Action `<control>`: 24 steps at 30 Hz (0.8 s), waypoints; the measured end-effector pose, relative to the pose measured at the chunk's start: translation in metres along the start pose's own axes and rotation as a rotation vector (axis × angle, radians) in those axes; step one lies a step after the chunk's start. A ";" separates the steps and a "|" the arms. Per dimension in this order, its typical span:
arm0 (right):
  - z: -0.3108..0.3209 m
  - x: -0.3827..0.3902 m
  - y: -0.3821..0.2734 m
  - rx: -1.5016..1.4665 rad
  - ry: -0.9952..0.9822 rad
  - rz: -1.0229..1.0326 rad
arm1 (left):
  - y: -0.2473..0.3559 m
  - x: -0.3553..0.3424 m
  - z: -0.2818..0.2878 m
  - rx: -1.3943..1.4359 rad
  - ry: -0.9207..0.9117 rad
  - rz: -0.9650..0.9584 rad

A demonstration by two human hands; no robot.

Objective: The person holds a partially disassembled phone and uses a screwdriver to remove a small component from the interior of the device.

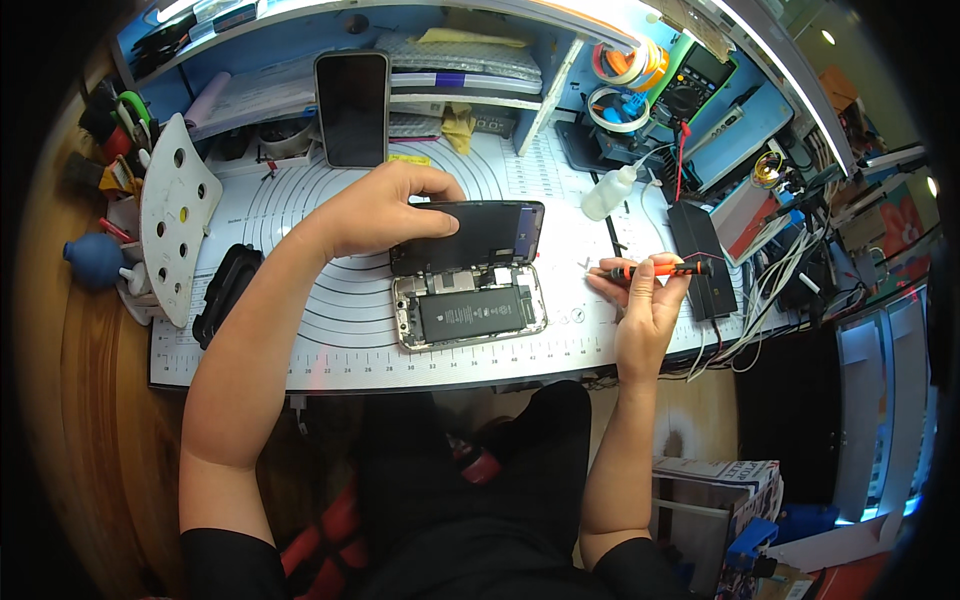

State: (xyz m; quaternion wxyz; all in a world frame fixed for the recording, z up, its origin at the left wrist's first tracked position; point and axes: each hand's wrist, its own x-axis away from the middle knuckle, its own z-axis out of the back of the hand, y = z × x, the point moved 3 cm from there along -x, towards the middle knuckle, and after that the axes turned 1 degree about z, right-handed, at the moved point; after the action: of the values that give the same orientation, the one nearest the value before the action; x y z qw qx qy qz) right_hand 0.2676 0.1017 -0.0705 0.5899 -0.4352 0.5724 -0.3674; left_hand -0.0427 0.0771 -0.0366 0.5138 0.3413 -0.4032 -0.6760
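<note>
An opened smartphone lies on the white work mat (340, 368), its battery (472, 315) and inner parts exposed in the phone body (408, 330). The dark screen panel (490, 235) is tipped up along the body's far edge. My left hand (385, 212) grips this panel by its upper left part, thumb on the inner face and fingers behind. To the right of the phone, my right hand (648, 300) holds an orange and black screwdriver (650, 270) roughly level, pinched between thumb and fingers. Small bits lie on the mat beside that hand.
Another phone (353, 110) stands upright at the back. A clear squeeze bottle (608, 194) and a black box (700, 262) with tangled cables are at right. A white perforated holder (178, 220) and a black tray (228, 295) stand at left. Behind are shelves and a green multimeter (692, 85).
</note>
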 end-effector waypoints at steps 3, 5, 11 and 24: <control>-0.001 0.001 -0.002 -0.017 0.032 -0.029 | 0.001 0.001 0.001 0.000 -0.001 -0.003; -0.001 0.003 -0.003 -0.035 0.058 -0.047 | 0.001 0.001 0.001 -0.002 0.003 -0.003; -0.006 0.006 -0.007 0.143 0.035 0.264 | 0.001 0.001 0.001 0.002 0.008 -0.018; -0.113 0.018 -0.024 -0.051 -0.392 0.410 | -0.002 0.000 0.004 -0.071 -0.006 -0.058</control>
State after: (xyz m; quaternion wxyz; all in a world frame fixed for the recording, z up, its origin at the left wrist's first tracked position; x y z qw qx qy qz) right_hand 0.1580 0.0655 -0.0505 0.7402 -0.3876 0.5326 -0.1348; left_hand -0.0469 0.0779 -0.0363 0.5047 0.3323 -0.3704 -0.7054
